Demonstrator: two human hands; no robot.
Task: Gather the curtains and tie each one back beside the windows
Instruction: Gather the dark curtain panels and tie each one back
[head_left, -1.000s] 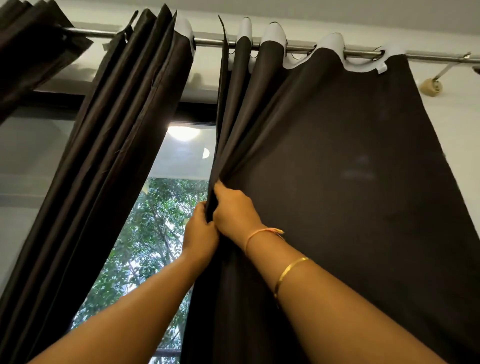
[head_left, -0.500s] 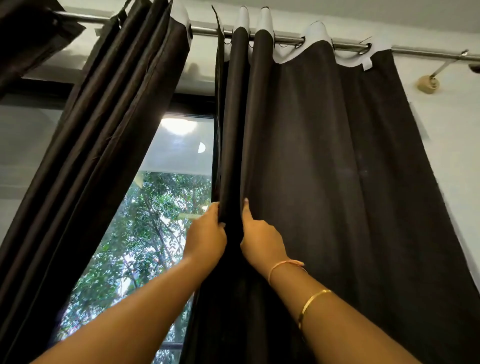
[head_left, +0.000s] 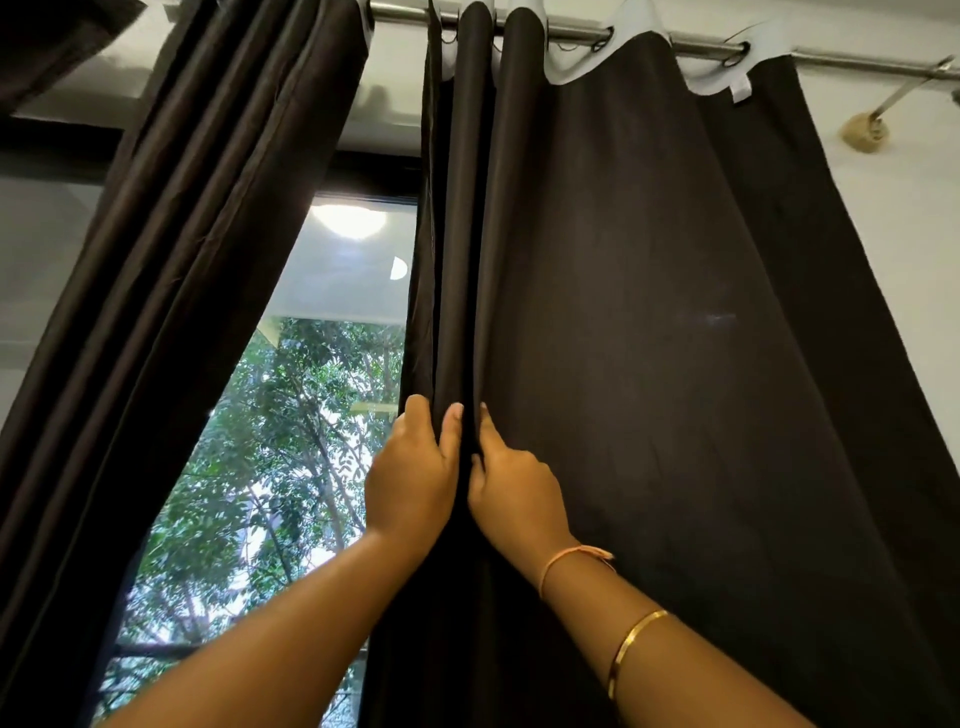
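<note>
- Two bare arms reach up to a dark brown right curtain (head_left: 649, 322) that hangs from a metal rod (head_left: 582, 32) along the top of the frame.
- The left hand (head_left: 413, 478) is closed on the curtain's leading folds, its fingers (head_left: 415, 415) wrapped round the window-side edge and the thumb pressed on the front of the pleat.
- The right hand (head_left: 511, 480) lies just beside the left, touching the same fold from the other side; one finger points up the cloth, the others curl into the crease. Whether it truly pinches the fabric cannot be told from this angle.
- The pleats between the hands stand upright and tightly packed; to the right the panel spreads wide and nearly flat across a white wall (head_left: 904, 218).
- A thin pink cord (head_left: 569, 553) circles the right wrist, and a gold bangle (head_left: 631, 642) sits further down that forearm.
- The left curtain (head_left: 171, 291), same dark cloth, hangs bunched in deep folds and slants down toward the lower left corner.
- Between the two curtains the window (head_left: 291, 467) is bare, showing green trees (head_left: 291, 441) outside and a round lamp reflection (head_left: 349, 221) near the top of the glass.
- A rod bracket (head_left: 865, 132) is fixed to the wall at upper right, clear of the cloth.
- No tie-back is fastened on either curtain in view.
</note>
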